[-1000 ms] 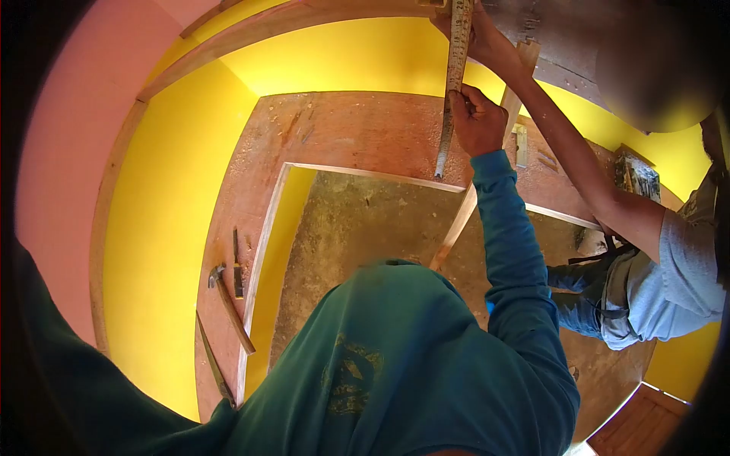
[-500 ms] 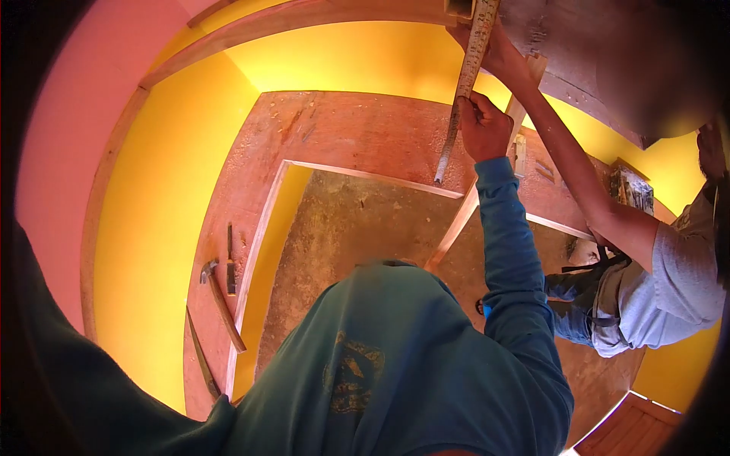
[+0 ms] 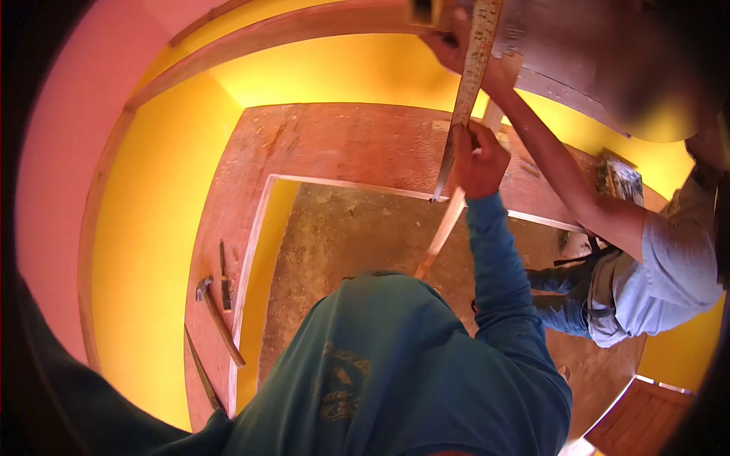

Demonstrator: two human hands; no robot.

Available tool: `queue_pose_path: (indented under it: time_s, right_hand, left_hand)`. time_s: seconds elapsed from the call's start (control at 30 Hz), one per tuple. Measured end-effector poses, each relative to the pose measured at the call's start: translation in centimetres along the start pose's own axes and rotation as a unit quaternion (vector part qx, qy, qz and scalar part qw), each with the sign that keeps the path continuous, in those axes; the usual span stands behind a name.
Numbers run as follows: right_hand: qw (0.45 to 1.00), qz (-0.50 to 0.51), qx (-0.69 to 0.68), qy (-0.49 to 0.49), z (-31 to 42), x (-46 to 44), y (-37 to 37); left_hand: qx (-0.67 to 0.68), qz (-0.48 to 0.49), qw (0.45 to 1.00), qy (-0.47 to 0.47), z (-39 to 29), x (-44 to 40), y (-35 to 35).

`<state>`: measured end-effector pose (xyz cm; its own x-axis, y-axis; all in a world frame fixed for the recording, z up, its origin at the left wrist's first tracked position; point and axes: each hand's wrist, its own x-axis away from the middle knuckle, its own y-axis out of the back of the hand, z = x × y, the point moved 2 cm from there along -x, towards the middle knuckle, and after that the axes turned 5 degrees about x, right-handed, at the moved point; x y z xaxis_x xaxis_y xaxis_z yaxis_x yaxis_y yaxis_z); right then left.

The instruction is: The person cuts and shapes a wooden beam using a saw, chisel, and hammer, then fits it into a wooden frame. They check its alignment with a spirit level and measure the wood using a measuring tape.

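Note:
My right hand point(image 3: 480, 161) pinches a worn measuring tape blade point(image 3: 473, 72) between thumb and fingers. The blade slants down from the top edge, and its lower end sits by the inner edge of the reddish wooden surface point(image 3: 334, 140). Behind my hand runs a narrow wooden strip point(image 3: 439, 237). Another person's hand point(image 3: 449, 49) is raised beside the upper part of the blade, under the wooden beam; its grip is blurred. My left hand is out of view; only the left sleeve point(image 3: 84, 403) shows at lower left.
On the left of the wooden surface lie a hammer point(image 3: 221, 323), a dark-handled chisel-like tool point(image 3: 225, 281) and a long tapered piece point(image 3: 201, 368). A wooden beam point(image 3: 258, 38) curves overhead along the yellow wall point(image 3: 152, 243). The other person, in a grey shirt point(image 3: 680, 258), stands at right.
My right hand and the blade have shifted slightly down and left in view. The other person's hand has also moved left, and the whole view has shifted a little.

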<state>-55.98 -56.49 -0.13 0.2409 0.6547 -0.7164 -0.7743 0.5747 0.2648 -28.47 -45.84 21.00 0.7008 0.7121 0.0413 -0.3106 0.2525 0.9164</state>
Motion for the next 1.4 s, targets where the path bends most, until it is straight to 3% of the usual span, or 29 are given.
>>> queue_pose_path:
  time_s: [0.07,0.17,0.3,0.4,0.5,0.57,0.63,0.8,0.9,0.93,1.23,1.33,1.4]
  right_hand:
    - [0.998,-0.051,-0.026,0.026,1.2,1.7,1.8]
    - [0.984,0.019,-0.172,-0.038,1.2,3.7,2.7]
    - [0.956,0.183,-0.212,-0.091,1.5,4.2,3.9]
    - [0.954,0.234,-0.179,-0.061,0.6,4.5,3.6]
    - [0.943,0.279,-0.172,-0.056,0.4,4.7,3.1]
    - [0.937,0.304,-0.164,-0.059,0.5,4.7,2.9]
    - [0.935,0.32,-0.145,-0.05,1.0,4.4,3.0]
    - [0.91,0.411,-0.055,-0.012,1.3,3.4,3.0]
    - [0.896,0.443,-0.036,-0.015,1.0,3.5,2.5]
    - [0.892,0.451,-0.027,-0.016,1.1,3.5,2.4]
    - [0.887,0.461,-0.001,-0.004,1.4,4.0,0.6]
    - [0.891,0.454,0.005,0.002,1.2,4.2,0.2]
    - [0.889,0.457,-0.009,0.016,0.7,4.7,-0.6]
  left_hand:
    - [-0.034,-0.003,0.999,-0.011,1.1,0.1,2.8]
    - [-0.105,-0.013,0.994,-0.034,3.1,0.2,8.3]
    - [-0.175,-0.026,0.983,-0.043,6.0,1.0,14.8]
    - [-0.182,-0.021,0.983,-0.028,8.4,2.4,16.4]
    - [-0.122,-0.002,0.992,0.013,11.0,4.2,13.0]
    - [-0.082,0.029,0.982,0.166,11.3,5.6,7.6]
    - [-0.004,0.008,0.987,0.16,12.0,7.3,3.7]
    - [0.228,0.108,0.955,0.154,12.7,10.0,-5.0]
    - [0.219,0.156,0.933,0.24,10.8,10.4,-7.3]
    - [0.225,0.128,0.933,0.25,10.7,11.2,-8.5]
    - [0.242,0.123,0.923,0.271,10.9,13.7,-12.4]
    - [0.242,0.168,0.919,0.261,10.9,13.7,-14.1]
    - [0.262,0.13,0.926,0.239,10.5,14.2,-15.8]
